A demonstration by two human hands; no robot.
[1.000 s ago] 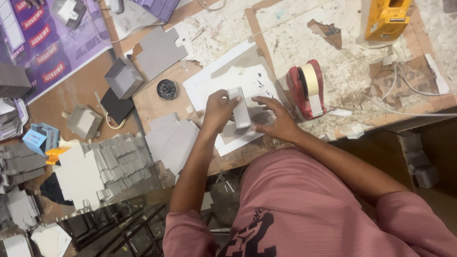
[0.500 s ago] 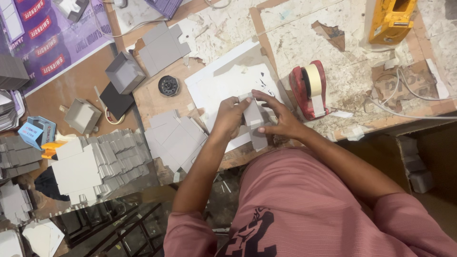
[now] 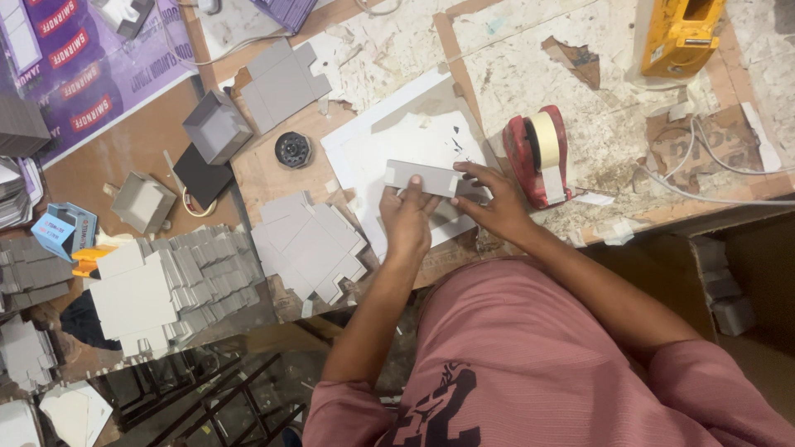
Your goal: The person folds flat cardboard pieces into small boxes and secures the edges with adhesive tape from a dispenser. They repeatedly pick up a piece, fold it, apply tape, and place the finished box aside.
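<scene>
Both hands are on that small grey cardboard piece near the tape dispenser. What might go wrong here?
The grey cardboard piece is held up by the left hand and right hand, with pale tape tabs at its ends; a slip could set the tape crooked. The stack of flat grey cutouts lies near the table's edge by the left forearm, so a nudge might push them off. The red tape dispenser sits close to the right hand and may get knocked.

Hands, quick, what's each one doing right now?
Left hand: closed on the grey cardboard box.
Right hand: fingers pressed on the same box.
</scene>
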